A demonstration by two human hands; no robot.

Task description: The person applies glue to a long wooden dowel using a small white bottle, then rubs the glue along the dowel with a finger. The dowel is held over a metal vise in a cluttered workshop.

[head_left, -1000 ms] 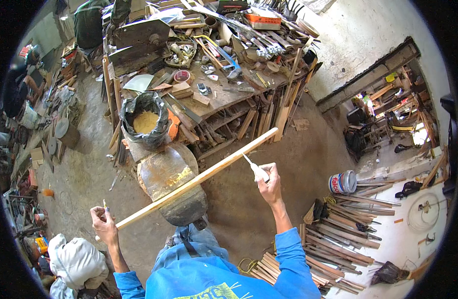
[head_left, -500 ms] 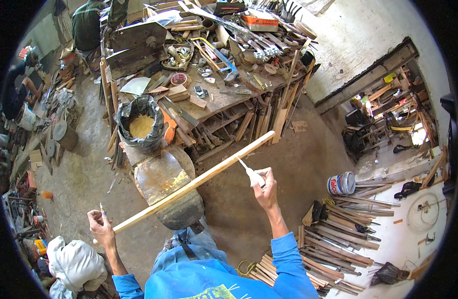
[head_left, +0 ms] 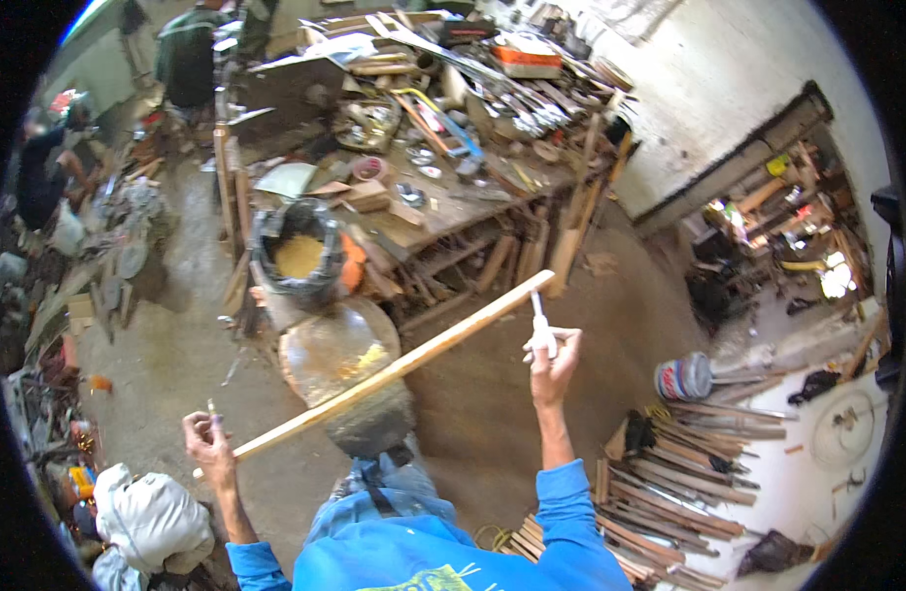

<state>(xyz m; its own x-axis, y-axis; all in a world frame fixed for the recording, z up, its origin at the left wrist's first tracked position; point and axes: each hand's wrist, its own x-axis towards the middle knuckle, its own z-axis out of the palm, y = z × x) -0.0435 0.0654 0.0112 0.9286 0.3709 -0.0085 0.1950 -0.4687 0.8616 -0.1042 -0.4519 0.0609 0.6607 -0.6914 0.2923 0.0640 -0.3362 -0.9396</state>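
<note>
A long pale wooden strip [head_left: 394, 369] runs slantwise in front of me, from lower left to upper right. My left hand [head_left: 208, 438] grips its near end, and a thin small item sticks up between the fingers. My right hand [head_left: 551, 362] is raised and holds a small white squeeze bottle [head_left: 542, 337]. Its thin nozzle points up, just below the strip's far end. Blue sleeves cover both of my arms.
A cluttered wooden workbench [head_left: 443, 212] stands ahead, with a black bucket of sawdust [head_left: 297, 258] and a round metal drum [head_left: 339, 360] near it. At right are a tin can [head_left: 683, 377] and a heap of wooden strips [head_left: 670, 483]. A white sack [head_left: 152, 517] lies lower left. Other people [head_left: 44, 167] work at far left.
My right hand has shifted slightly right with the bottle, whose nozzle now stands more upright and closer under the strip's far end. My left hand keeps its grip.
</note>
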